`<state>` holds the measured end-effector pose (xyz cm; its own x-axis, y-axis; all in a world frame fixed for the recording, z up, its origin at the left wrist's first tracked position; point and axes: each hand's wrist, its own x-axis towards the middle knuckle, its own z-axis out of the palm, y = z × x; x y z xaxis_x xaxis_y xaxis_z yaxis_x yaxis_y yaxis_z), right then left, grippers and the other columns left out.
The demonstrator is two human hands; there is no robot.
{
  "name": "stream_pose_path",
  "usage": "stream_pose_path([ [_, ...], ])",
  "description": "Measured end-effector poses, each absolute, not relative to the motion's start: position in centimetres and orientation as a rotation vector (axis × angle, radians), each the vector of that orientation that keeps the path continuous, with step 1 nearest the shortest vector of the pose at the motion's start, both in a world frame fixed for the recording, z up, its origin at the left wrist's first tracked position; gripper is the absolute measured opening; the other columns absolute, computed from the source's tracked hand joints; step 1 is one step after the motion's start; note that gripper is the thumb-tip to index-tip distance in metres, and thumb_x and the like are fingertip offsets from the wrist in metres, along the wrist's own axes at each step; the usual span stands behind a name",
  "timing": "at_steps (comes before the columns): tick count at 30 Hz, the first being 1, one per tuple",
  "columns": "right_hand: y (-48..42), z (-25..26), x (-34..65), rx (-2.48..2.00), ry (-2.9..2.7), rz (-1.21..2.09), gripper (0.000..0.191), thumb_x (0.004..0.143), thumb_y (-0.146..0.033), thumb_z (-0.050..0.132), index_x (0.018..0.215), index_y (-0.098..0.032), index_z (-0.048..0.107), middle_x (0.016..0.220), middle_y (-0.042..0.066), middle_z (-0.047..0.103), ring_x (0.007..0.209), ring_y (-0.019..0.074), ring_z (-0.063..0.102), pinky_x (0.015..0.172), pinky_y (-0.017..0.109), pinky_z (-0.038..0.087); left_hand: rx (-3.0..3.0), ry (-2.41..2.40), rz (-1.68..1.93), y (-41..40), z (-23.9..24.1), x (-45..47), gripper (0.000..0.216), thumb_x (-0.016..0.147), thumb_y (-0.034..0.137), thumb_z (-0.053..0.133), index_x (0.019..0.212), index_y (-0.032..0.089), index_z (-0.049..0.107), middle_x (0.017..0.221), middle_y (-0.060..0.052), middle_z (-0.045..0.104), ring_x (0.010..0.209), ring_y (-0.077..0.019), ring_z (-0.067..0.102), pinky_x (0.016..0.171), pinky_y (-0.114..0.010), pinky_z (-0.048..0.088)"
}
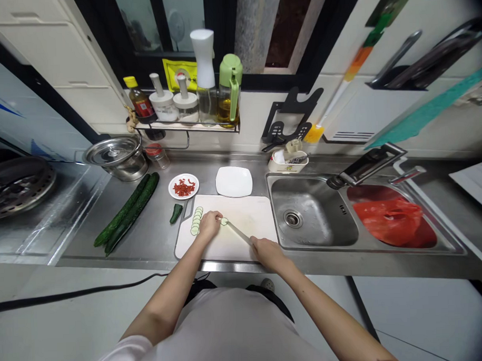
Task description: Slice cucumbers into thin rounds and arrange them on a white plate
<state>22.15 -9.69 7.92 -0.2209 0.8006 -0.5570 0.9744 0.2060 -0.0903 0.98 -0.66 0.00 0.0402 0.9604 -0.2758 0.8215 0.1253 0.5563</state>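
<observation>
A white cutting board (250, 214) lies on the steel counter in front of me. My left hand (209, 223) is curled over a short piece of cucumber (224, 221) on the board, fingers closed on it. My right hand (267, 252) grips the handle of a knife (238, 232) whose blade points at the cucumber's cut end. A row of several cucumber slices (196, 220) lies at the board's left edge. A dark green cucumber end piece (176, 213) rests on the counter just left of the board.
Two whole cucumbers (127, 213) lie at the left. A small plate of red chillies (183, 186) and a bare white plate (233, 181) sit behind the board. The sink (313, 215) is at the right, with a red bag (392, 220) in the second basin. A lidded pot (116, 156) stands at the back left.
</observation>
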Motion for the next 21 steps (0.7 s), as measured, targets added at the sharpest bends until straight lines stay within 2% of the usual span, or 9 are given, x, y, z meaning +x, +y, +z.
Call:
stream_pose_path([
  [21,-8.5,7.9,20.5,1.659,2.106,-0.622,0.031,0.091,-0.012,0.034,0.116,-0.017,0.051,0.101,0.015,0.067,0.096,0.0227,0.064,0.074,0.031,0.044,1.735,1.827,0.285,-0.6,-0.2,1.1,0.026,0.079,0.014,0.053,0.096,0.024,0.07,0.098,-0.005,0.068,0.093,-0.019,0.06,0.083,-0.028,0.043],
])
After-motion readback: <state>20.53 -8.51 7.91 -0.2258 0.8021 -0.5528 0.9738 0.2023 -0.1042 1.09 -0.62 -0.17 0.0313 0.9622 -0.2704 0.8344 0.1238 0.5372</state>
